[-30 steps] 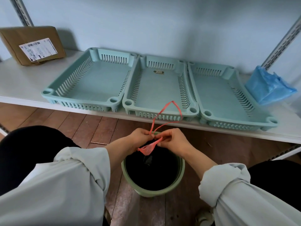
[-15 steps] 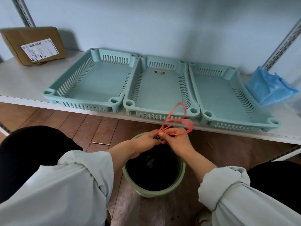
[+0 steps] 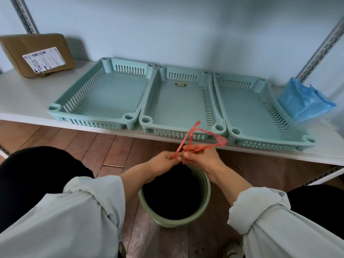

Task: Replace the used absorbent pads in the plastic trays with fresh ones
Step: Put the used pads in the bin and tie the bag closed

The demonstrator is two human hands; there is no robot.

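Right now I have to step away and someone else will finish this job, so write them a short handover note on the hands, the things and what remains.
Left hand and right hand: both pinch the red drawstring of the black bag in the green bin on the floor.
Three green trays on the shelf: left tray, middle tray, right tray.
Blue plastic pack sits right of them, cardboard box far left.
Done: no pads lie in the trays.
Left: finish with the bag, lay fresh pads in all three trays.

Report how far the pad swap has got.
Done: all three trays on the shelf sit bare. In hand: both hands, left and right, work the red drawstring over the green bin. Left: laying fresh pads; none visible.
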